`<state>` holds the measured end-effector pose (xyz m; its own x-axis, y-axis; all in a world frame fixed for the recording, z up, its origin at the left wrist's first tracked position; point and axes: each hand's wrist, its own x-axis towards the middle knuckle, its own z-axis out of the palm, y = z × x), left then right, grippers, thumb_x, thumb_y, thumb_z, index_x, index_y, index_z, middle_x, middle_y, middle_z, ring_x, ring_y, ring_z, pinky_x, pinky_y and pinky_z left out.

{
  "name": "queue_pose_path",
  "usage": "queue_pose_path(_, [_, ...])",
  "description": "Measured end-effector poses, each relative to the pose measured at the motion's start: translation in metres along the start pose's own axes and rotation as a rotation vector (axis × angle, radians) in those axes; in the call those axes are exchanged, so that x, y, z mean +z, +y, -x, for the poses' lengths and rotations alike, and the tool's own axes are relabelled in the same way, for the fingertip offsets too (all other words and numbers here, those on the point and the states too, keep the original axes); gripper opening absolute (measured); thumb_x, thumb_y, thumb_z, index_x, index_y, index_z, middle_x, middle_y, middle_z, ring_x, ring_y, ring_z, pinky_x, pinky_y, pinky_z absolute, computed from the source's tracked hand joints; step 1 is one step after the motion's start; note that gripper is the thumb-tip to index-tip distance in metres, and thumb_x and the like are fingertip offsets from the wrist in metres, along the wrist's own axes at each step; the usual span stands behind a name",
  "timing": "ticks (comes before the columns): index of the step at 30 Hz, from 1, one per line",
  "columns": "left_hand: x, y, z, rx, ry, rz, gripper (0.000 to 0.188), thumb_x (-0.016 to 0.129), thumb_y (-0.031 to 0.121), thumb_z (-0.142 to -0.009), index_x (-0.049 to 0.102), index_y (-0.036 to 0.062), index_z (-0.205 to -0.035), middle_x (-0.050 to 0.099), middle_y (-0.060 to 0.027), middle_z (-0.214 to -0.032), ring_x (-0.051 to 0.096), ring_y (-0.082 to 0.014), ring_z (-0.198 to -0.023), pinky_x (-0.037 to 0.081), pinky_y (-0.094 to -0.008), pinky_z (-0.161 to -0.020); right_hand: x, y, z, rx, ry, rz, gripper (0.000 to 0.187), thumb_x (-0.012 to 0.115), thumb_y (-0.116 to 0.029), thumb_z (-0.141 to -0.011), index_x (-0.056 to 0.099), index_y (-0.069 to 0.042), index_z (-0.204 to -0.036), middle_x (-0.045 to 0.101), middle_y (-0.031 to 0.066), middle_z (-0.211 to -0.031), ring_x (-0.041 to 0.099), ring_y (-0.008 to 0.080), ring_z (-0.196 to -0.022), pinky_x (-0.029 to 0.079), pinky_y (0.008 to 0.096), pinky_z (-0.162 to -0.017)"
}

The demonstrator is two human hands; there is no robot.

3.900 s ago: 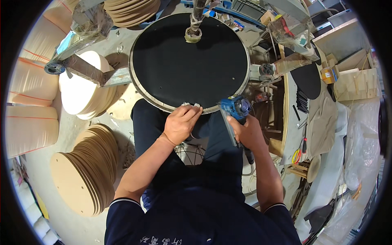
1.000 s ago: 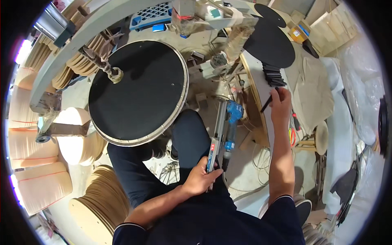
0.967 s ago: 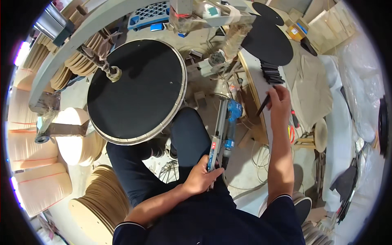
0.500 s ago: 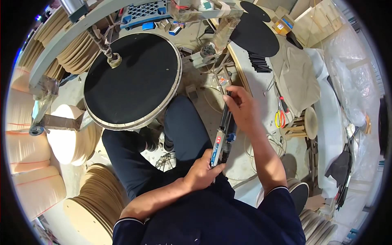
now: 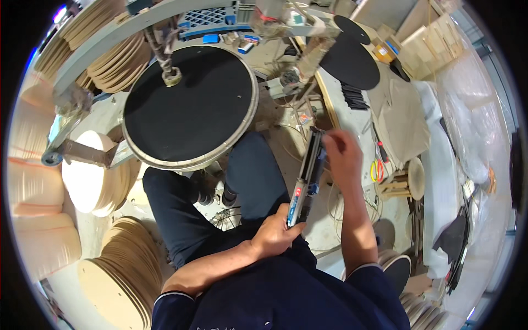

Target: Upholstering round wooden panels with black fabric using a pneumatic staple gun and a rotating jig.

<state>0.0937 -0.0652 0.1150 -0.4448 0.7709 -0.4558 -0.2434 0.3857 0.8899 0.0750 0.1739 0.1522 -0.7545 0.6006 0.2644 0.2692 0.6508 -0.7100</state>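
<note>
My left hand (image 5: 276, 226) is closed round the lower end of a long, narrow tool (image 5: 300, 192) that looks like a staple gun. The tool points up and away, tilted right, with a dark slotted rail (image 5: 314, 148) along its far half and a blue part on its side. Beside the far end of that rail is my right hand (image 5: 344, 157), fingers curled and smeared by motion. Whether it holds anything small is hidden. Beyond my knees, a round disc covered in black fabric (image 5: 190, 104) with a pale rim lies below a metal frame.
A bench (image 5: 357, 118) on the right bears black fabric discs (image 5: 352, 60), short black strips (image 5: 353, 96), scissors (image 5: 377, 170) and beige cloth (image 5: 399, 118). Stacks of wooden discs (image 5: 118, 269) stand at left. A metal frame (image 5: 102, 49) arches over the covered disc. Hoses coil on the floor.
My right hand has come off the far end of the tool and shifted right and slightly down. The left hand keeps its grip. The whole view has turned slightly.
</note>
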Motion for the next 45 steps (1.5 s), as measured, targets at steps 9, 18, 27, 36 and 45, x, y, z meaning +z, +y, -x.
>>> queue_pose_path(9, [-0.009,-0.003,-0.008,0.092,-0.120,0.118,0.036,0.072,0.027,-0.102,0.048,0.0043,-0.117,0.061,-0.0052,-0.072,0.062,-0.0132,-0.057,0.050,-0.0328,-0.052,0.041,0.035,0.037,0.862,0.221,-1.178,0.039,0.056,-0.050,-0.109,0.067,-0.013,-0.110,0.065,-0.0019,-0.088,0.057,0.0091,-0.071,0.049,0.0272,-0.065])
queue_pose_path(18, [-0.037,-0.029,-0.016,0.215,-0.252,0.469,0.047,0.064,0.021,-0.108,0.048,0.0073,-0.150,0.062,0.0025,-0.099,0.056,-0.0048,-0.081,0.046,-0.0227,-0.064,0.028,0.085,0.021,0.547,-0.277,-1.844,0.042,0.050,-0.048,-0.112,0.060,-0.008,-0.119,0.036,-0.0075,-0.068,0.036,0.0058,-0.050,0.030,0.0234,-0.045])
queue_pose_path(27, [-0.032,0.009,-0.038,0.630,0.486,0.765,0.059,0.063,0.008,-0.108,0.039,0.0073,-0.162,0.052,-0.0082,-0.149,0.051,-0.0123,-0.135,0.041,-0.0280,-0.113,0.044,0.020,0.022,0.572,-0.639,-1.843,0.043,0.051,-0.042,-0.111,0.058,-0.008,-0.137,0.046,-0.0044,-0.070,0.043,0.0119,-0.055,0.040,0.0290,-0.053])
queue_pose_path(36, [-0.057,0.004,-0.045,0.594,0.553,0.419,0.033,0.054,0.022,-0.113,0.064,-0.0003,-0.135,0.066,-0.0082,-0.127,0.061,-0.0159,-0.119,0.047,-0.0292,-0.105,0.045,-0.015,0.042,0.827,-0.532,-1.499,0.044,0.046,-0.044,-0.113,0.061,-0.005,-0.126,0.043,-0.0054,-0.064,0.037,0.0096,-0.048,0.033,0.0282,-0.047])
queue_pose_path(45, [-0.188,-0.037,-0.021,0.795,0.870,-0.851,0.036,0.081,0.009,-0.084,0.072,0.0060,-0.118,0.071,-0.0133,-0.123,0.066,-0.0350,-0.116,0.051,-0.0466,-0.102,0.003,0.001,0.057,0.650,-0.411,-1.092,0.042,0.058,-0.035,-0.109,0.061,-0.001,-0.133,0.047,-0.0015,-0.064,0.047,0.0133,-0.048,0.040,0.0305,-0.047])
